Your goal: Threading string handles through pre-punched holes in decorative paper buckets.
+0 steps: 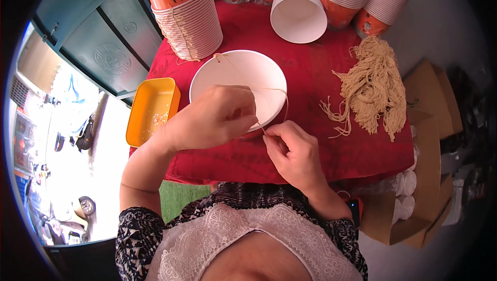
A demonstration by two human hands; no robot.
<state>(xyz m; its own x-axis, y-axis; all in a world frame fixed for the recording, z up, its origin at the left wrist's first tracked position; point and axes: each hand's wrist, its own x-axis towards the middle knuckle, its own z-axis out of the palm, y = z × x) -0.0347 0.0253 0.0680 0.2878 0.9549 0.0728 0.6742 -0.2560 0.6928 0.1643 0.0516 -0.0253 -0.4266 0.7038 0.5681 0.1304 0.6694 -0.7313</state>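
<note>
Both hands pinch a thin string (269, 90) at the white bowl (228, 74): left hand (217, 118), right hand (295, 151).

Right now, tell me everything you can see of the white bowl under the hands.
The white paper bowl sits upright and open on the red cloth, its inside plain white and smooth with a rolled rim. A thin beige string crosses its mouth from the far rim to the near side. The left hand covers its near edge, and the right hand pinches the string just beside the rim. An orange tray lies to its left.
</note>
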